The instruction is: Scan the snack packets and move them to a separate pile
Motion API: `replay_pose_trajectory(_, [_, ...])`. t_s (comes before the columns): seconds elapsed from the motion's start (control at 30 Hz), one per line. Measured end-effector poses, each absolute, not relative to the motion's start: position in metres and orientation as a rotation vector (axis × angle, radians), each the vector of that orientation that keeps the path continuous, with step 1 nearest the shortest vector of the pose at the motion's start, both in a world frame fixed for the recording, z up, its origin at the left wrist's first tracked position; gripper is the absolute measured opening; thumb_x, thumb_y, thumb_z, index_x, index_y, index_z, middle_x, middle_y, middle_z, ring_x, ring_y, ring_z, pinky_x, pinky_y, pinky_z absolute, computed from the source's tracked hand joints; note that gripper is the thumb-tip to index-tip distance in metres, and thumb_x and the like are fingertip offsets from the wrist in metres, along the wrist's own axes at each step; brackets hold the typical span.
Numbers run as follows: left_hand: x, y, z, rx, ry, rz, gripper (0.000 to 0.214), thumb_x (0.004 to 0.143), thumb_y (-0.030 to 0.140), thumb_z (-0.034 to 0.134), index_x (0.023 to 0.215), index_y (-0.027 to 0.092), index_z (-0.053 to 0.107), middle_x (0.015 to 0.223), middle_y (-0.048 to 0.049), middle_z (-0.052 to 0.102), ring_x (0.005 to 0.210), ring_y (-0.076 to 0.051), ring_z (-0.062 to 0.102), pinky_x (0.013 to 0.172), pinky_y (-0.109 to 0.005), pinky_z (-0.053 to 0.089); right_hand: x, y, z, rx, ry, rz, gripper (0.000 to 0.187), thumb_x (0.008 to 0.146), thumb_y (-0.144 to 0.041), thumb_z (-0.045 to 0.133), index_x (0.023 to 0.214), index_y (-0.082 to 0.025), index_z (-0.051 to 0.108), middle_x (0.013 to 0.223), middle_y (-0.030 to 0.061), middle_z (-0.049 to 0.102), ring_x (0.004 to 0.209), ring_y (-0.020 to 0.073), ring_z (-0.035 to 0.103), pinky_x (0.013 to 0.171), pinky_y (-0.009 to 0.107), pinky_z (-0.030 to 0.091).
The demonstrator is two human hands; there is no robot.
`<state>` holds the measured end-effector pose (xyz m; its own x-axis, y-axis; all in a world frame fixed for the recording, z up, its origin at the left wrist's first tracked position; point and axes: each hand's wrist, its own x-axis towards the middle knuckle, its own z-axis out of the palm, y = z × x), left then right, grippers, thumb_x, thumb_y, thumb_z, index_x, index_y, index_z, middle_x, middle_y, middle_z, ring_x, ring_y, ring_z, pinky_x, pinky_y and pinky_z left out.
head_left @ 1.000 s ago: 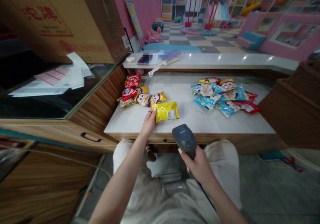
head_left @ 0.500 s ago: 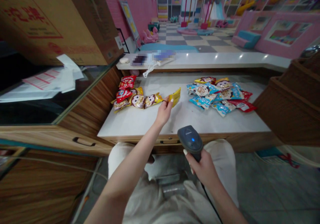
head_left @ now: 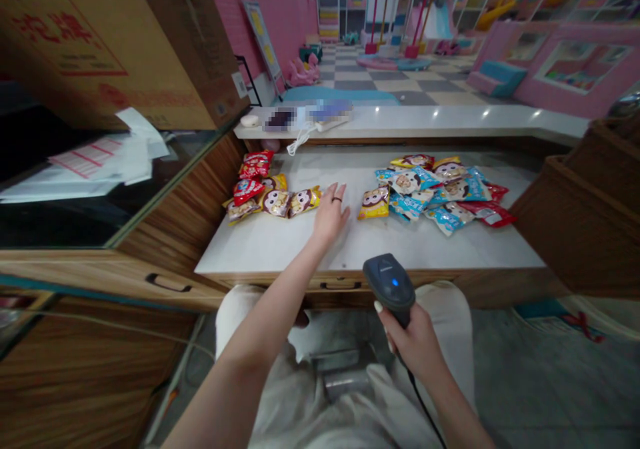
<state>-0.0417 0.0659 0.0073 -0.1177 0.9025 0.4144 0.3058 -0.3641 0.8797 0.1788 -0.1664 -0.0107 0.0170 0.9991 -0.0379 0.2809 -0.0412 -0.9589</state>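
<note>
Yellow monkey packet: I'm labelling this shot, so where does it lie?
The yellow monkey packet lies on the counter in the head view, at the left edge of the right-hand snack pile, just right of the open left hand.

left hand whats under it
Only bare white counter shows around the left hand, which is open between the snack packets and a yellow packet. The patch beneath the palm is covered.
</note>
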Motion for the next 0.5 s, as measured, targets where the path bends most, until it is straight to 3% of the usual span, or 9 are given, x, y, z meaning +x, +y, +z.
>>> replay_pose_trajectory(0.1, [-0.086, 0.065, 0.008, 1.666, 1.595, 1.493, 0.065, 0.071, 0.003, 0.080, 0.135, 0.013, 0.074, 0.170, -0.0258, 0.053, 0.171, -0.044, 0.030, 0.142, -0.059, 0.004, 0.171, -0.166, -0.008, -1.439, -1.428, 1.089, 0.040, 0.096, -0.061, 0.073, 0.090, -0.022, 0.073, 0.045, -0.0054, 0.054, 0.037, 0.0190, 0.052, 0.039, 0.027, 0.041])
replay_pose_trajectory(0.2, [-0.113, 0.066, 0.007, 1.699, 1.666, 1.451, 0.058, 0.073, 0.002, 0.075, 0.129, 0.016, 0.076, 0.157, -0.0233, 0.067, 0.164, -0.043, 0.042, 0.141, -0.060, 0.003, 0.166, -0.167, -0.005, -1.441, -1.453, 1.074, 0.040, 0.096, -0.062, 0.073, 0.090, -0.022, 0.075, 0.044, -0.0045, 0.055, 0.038, 0.0203, 0.056, 0.039, 0.027, 0.041])
replay_pose_trajectory(0.37, [-0.120, 0.063, 0.017, 1.575, 1.580, 1.517, 0.046, 0.075, 0.003, 0.075, 0.117, 0.020, 0.080, 0.136, -0.0180, 0.079, 0.151, -0.042, 0.056, 0.141, -0.059, 0.011, 0.167, -0.168, -0.005, -1.443, -1.449, 1.074, 0.038, 0.096, -0.059, 0.073, 0.090, -0.022, 0.075, 0.043, -0.0041, 0.055, 0.036, 0.0202, 0.055, 0.038, 0.027, 0.042])
replay_pose_trajectory(0.5, [-0.109, 0.046, 0.028, 1.235, 1.357, 1.652, 0.048, 0.075, 0.006, 0.084, 0.122, 0.019, 0.079, 0.129, -0.0149, 0.081, 0.147, -0.038, 0.061, 0.136, -0.051, 0.031, 0.168, -0.167, -0.005, -1.450, -1.444, 1.057, 0.041, 0.095, -0.063, 0.073, 0.088, -0.023, 0.075, 0.043, -0.0027, 0.057, 0.039, 0.0222, 0.059, 0.037, 0.027, 0.043])
